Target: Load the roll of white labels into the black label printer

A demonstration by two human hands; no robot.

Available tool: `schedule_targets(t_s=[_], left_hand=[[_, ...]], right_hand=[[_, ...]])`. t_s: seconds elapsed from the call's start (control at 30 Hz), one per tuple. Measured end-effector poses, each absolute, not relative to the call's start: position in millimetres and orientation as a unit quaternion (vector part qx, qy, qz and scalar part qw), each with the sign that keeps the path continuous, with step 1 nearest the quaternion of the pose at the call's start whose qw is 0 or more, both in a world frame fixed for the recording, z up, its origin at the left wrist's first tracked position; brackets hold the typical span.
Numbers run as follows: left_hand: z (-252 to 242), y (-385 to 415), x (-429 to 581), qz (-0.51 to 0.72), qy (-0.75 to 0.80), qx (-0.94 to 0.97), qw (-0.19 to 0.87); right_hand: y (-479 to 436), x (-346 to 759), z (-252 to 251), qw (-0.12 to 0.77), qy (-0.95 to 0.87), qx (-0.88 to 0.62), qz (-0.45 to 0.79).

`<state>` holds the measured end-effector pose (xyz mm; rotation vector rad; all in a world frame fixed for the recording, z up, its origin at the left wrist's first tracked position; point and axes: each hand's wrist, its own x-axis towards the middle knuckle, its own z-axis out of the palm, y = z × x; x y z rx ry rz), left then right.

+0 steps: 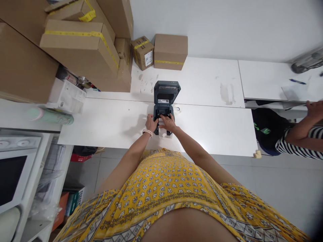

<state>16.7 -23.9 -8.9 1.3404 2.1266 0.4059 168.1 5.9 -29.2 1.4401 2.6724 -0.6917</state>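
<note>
A dark grey label printer stands on the white table in front of me, its lid tipped up and back. My left hand is at the printer's left side, fingers curled over the edge of its body and thumb towards the inside. A light-coloured band circles that wrist. Across the open bay reaches my right hand, its fingers stretched out and apart, touching the inside. Something white, perhaps label paper, shows between the hands, partly hidden by the fingers. A small round clear-and-white item lies right of the printer.
Cardboard boxes are stacked at the back left, with two smaller boxes against the wall. A green bottle lies at the left. On the right are a pen, a black bag and another person's striped sleeve.
</note>
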Motion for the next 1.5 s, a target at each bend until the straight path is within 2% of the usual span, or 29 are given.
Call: schedule_targets(t_s=[0.33,0.73,1.03,1.23,1.5], left_hand=[[5.3,-28.1,21.8,0.155,0.736,0.61,0.249],[15.0,-25.4,24.8,0.034,0.708,0.647,0.283],[1.6,-26.5,22.5,0.097,0.692,0.658,0.28],[-9.0,-24.5,20.0,0.118,0.682,0.668,0.273],[-20.0,-22.9,17.7,0.145,0.671,0.685,0.245]], right_hand=[[4.0,166.0,-26.8,0.002,0.846,0.482,-0.227],[1.3,167.2,-30.6,-0.023,0.852,0.467,-0.234],[-63.1,184.1,-34.3,-0.086,0.879,0.449,-0.132],[-106.0,195.5,-31.2,-0.089,0.891,0.428,-0.123],[-110.0,187.2,-28.6,-0.094,0.877,0.458,-0.115]])
